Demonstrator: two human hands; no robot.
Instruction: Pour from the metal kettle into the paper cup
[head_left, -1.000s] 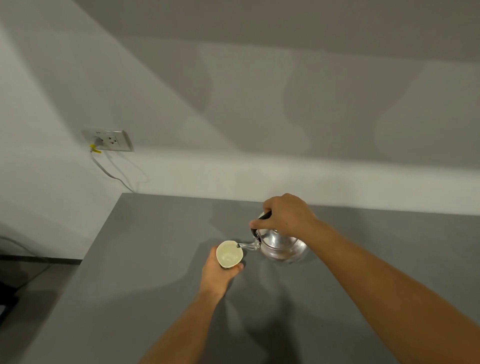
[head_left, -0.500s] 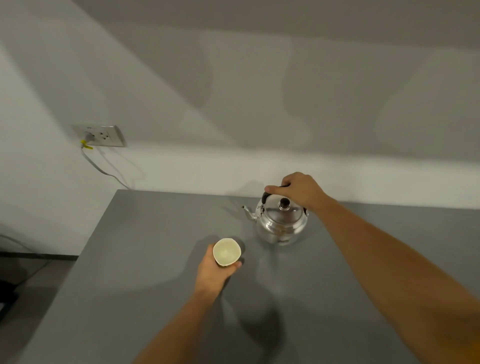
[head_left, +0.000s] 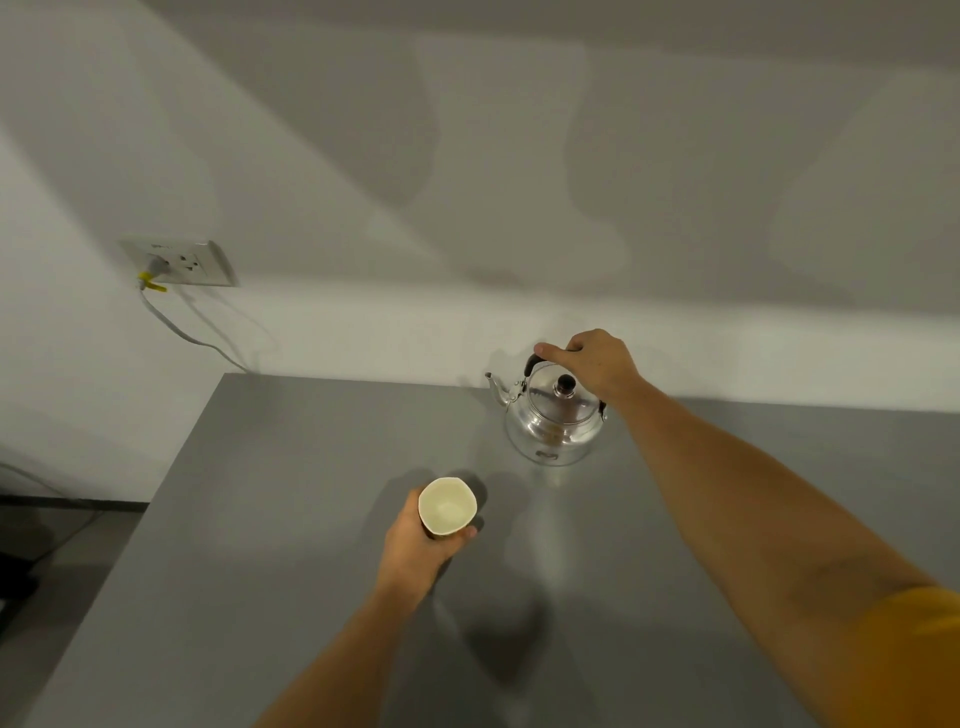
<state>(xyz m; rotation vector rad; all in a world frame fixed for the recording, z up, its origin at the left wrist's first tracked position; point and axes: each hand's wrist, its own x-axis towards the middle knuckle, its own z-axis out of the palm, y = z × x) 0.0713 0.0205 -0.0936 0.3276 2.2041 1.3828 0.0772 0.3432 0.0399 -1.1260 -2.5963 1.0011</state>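
The shiny metal kettle (head_left: 551, 425) stands upright on the grey table (head_left: 291, 519) near its far edge, spout pointing left and black lid knob on top. My right hand (head_left: 597, 364) is closed over its black handle from above. Nearer to me and to the left, the white paper cup (head_left: 447, 506) is gripped from below by my left hand (head_left: 415, 551). The cup is slightly squeezed out of round, and its mouth faces up. A wide gap of bare table separates cup and kettle.
A wall socket (head_left: 182, 262) with a plugged-in white cable (head_left: 176, 325) sits on the wall at the left. The table's left edge drops to a dark floor (head_left: 31, 561). A white wall runs right behind the kettle.
The kettle went from tilted with its spout at the cup to upright on the table, farther back and right. My left hand with the cup has stayed in about the same place.
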